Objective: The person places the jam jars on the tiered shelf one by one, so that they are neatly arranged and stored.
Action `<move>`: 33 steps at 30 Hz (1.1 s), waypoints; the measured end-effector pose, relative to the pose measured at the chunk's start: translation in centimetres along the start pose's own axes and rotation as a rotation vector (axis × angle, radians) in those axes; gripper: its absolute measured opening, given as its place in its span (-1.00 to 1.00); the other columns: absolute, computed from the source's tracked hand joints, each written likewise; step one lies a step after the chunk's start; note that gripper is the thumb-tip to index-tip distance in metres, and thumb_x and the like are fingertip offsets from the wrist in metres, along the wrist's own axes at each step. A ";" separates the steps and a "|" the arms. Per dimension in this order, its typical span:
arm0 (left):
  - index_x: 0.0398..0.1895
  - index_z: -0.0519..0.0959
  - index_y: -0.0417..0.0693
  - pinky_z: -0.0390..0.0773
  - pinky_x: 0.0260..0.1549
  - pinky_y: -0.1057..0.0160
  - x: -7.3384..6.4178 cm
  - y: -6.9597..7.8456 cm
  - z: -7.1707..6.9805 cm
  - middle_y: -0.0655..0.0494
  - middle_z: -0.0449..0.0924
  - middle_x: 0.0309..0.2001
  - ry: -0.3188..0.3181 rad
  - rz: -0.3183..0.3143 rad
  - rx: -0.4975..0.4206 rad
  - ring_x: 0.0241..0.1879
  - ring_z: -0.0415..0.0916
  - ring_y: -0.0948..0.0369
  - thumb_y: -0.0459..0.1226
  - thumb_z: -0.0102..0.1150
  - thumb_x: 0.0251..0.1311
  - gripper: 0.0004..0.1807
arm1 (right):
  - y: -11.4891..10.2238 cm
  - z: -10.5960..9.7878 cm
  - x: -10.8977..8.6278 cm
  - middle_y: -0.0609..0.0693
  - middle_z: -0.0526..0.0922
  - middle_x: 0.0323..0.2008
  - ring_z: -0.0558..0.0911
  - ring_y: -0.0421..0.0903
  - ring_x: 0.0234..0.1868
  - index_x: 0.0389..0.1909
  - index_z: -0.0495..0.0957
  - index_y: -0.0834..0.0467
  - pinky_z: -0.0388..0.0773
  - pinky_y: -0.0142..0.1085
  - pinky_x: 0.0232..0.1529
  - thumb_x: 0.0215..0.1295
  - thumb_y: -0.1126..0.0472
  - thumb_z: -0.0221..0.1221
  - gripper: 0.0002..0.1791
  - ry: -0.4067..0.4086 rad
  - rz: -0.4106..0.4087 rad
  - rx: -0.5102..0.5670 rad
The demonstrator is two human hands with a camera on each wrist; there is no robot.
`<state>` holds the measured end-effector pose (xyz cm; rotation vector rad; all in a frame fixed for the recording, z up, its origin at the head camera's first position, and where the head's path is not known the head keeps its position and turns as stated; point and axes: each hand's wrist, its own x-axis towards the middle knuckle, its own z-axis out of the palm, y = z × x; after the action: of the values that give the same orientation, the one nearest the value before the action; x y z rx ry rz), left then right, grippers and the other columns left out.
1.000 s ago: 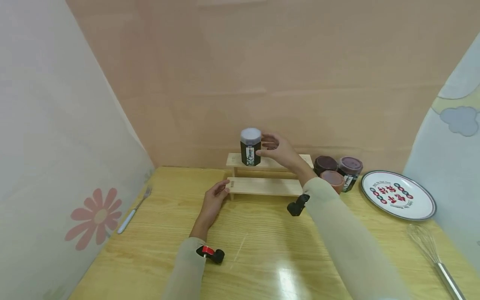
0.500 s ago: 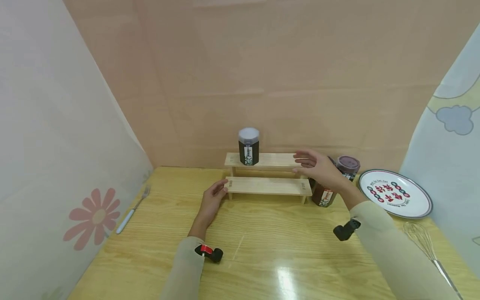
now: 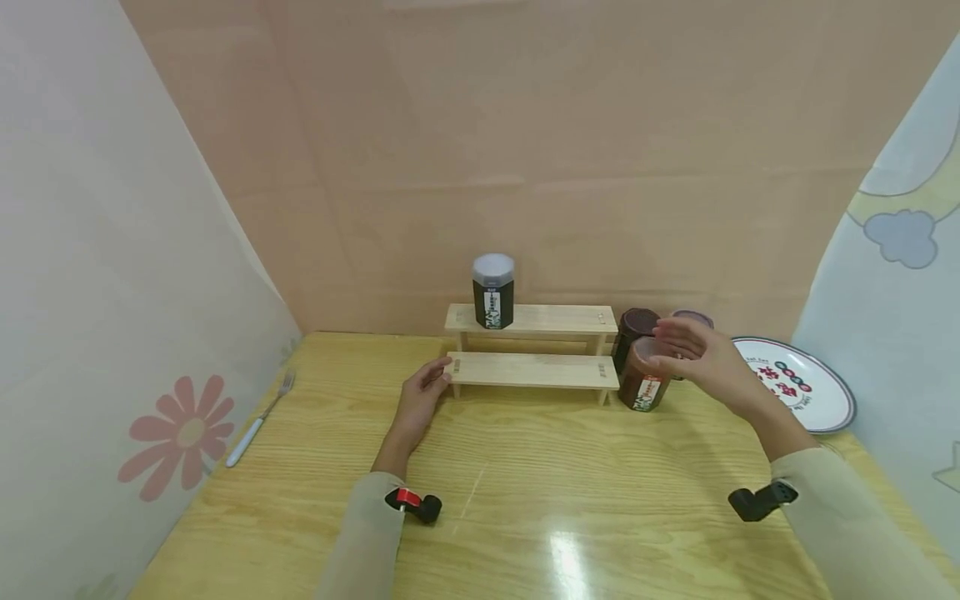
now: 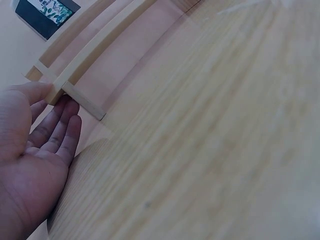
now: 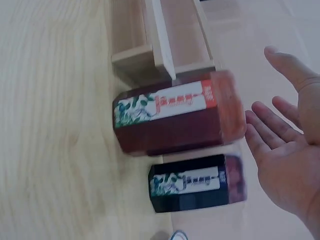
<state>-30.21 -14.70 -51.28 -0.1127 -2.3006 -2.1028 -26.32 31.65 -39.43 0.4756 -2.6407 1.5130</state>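
Left hand [image 3: 420, 402]: pinching the wooden rack [image 3: 534, 370]'s lower-left corner; if you tug, the black jar [image 3: 493, 293] upright on its upper step could topple.
Right hand [image 3: 705, 367]: released, fingers extended beside the orange-lidded jar [image 3: 642, 381].
Crowded jars: all 3 stand right of the rack, near the tabletop [image 3: 525, 483]'s back edge; reaching wide, you could bump 2 neighbours.

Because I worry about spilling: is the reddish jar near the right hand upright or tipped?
Upright: the reddish jar stands on the table, lid uppermost.

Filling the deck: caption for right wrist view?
Right hand, palm showing, near reddish jar framed between wooden shelf and dark jar.
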 end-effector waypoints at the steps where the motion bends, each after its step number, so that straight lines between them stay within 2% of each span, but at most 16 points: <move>1: 0.36 0.54 0.13 0.40 0.43 -0.01 0.0 0.0 -0.1 0.06 0.43 0.42 -0.001 -0.001 -0.003 0.43 0.32 0.06 -0.14 0.16 0.51 -0.60 | 0.2 -0.1 -0.2 0.29 0.42 0.40 0.49 -0.53 0.20 0.51 0.24 0.29 0.49 -0.69 0.10 0.43 0.15 0.31 -0.26 0.010 0.005 -0.016; 7: 0.37 0.54 0.10 0.38 0.44 -0.02 -0.2 0.0 -0.2 0.06 0.42 0.44 -0.004 -0.005 -0.010 0.43 0.32 0.06 -0.16 0.17 0.50 -0.59 | 1.7 -0.1 -0.8 0.29 0.41 0.41 0.44 -0.50 0.25 0.52 0.23 0.27 0.44 -0.73 0.13 0.40 0.13 0.34 -0.22 0.046 0.044 -0.040; 10: 0.36 0.54 0.10 0.39 0.43 -0.01 -0.2 0.0 -0.2 0.05 0.42 0.43 -0.001 -0.005 -0.011 0.42 0.32 0.07 -0.17 0.16 0.50 -0.59 | 2.7 0.2 -0.9 0.34 0.34 0.44 0.40 -0.57 0.22 0.56 0.16 0.27 0.45 -0.73 0.12 0.40 0.13 0.34 -0.16 0.044 0.047 -0.027; 12: 0.35 0.55 0.10 0.41 0.41 0.02 -0.1 0.0 -0.1 0.06 0.43 0.42 0.003 -0.005 -0.014 0.41 0.33 0.08 -0.18 0.16 0.51 -0.60 | 3.4 0.5 -0.9 0.36 0.30 0.48 0.45 -0.43 0.29 0.58 0.12 0.26 0.45 -0.73 0.09 0.40 0.13 0.34 -0.12 0.044 0.062 -0.024; 16: 0.34 0.56 0.11 0.42 0.39 0.05 -0.1 -0.1 0.1 0.08 0.44 0.41 0.003 -0.007 -0.013 0.39 0.34 0.10 -0.19 0.16 0.50 -0.61 | 4.5 1.1 -0.8 0.34 0.31 0.47 0.50 -0.48 0.20 0.60 0.11 0.21 0.48 -0.72 0.00 0.38 0.11 0.36 -0.09 0.060 0.091 -0.015; 17: 0.34 0.56 0.12 0.43 0.38 0.05 -0.1 -0.1 0.1 0.08 0.45 0.40 0.003 -0.008 -0.014 0.39 0.34 0.10 -0.18 0.16 0.50 -0.61 | 4.6 1.3 -0.8 0.32 0.32 0.47 0.51 -0.49 0.19 0.60 0.10 0.21 0.49 -0.72 -0.01 0.37 0.10 0.37 -0.09 0.065 0.098 -0.016; 19: 0.34 0.56 0.12 0.43 0.39 0.05 -0.1 0.0 0.1 0.07 0.45 0.40 0.002 -0.010 -0.015 0.39 0.34 0.10 -0.18 0.16 0.50 -0.61 | 5.0 1.7 -0.6 0.29 0.36 0.42 0.44 -0.67 0.06 0.60 0.10 0.21 0.51 -0.70 -0.03 0.37 0.11 0.37 -0.08 0.079 0.092 -0.008; 23: 0.34 0.56 0.11 0.46 0.36 0.11 -0.2 0.2 0.2 0.06 0.45 0.40 0.004 -0.008 -0.019 0.38 0.35 0.09 -0.18 0.16 0.51 -0.61 | 5.5 2.3 -0.5 0.15 0.42 0.34 0.44 -0.67 0.06 0.61 0.08 0.22 0.51 -0.70 -0.04 0.36 0.13 0.38 -0.07 0.105 0.088 0.008; 29: 0.35 0.56 0.13 0.50 0.30 0.19 0.0 0.2 0.2 0.07 0.46 0.39 0.003 -0.012 -0.015 0.35 0.38 0.12 -0.17 0.16 0.51 -0.61 | 5.8 3.0 -0.6 -0.24 0.46 0.19 0.47 -0.64 0.09 0.57 0.11 0.25 0.53 -0.69 -0.01 0.34 0.19 0.39 -0.10 0.142 0.073 0.079; 31: 0.35 0.55 0.13 0.49 0.29 0.20 0.0 0.1 0.1 0.08 0.46 0.39 0.005 -0.010 -0.013 0.35 0.38 0.12 -0.17 0.16 0.50 -0.60 | 5.8 3.3 -0.6 -0.28 0.46 0.15 0.48 -0.62 0.09 0.56 0.13 0.26 0.53 -0.68 -0.02 0.33 0.20 0.40 -0.11 0.156 0.068 0.087; 33: 0.35 0.55 0.12 0.49 0.29 0.21 0.0 0.0 0.1 0.07 0.46 0.39 0.007 -0.007 -0.011 0.35 0.38 0.12 -0.17 0.16 0.50 -0.60 | 5.7 3.6 -0.6 -0.22 0.47 0.16 0.48 -0.62 0.09 0.55 0.16 0.27 0.53 -0.68 -0.03 0.32 0.19 0.41 -0.11 0.172 0.071 0.088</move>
<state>-30.24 -14.62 -51.24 -0.0968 -2.2888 -2.1162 -27.07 31.43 -46.12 0.2461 -2.4939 1.6164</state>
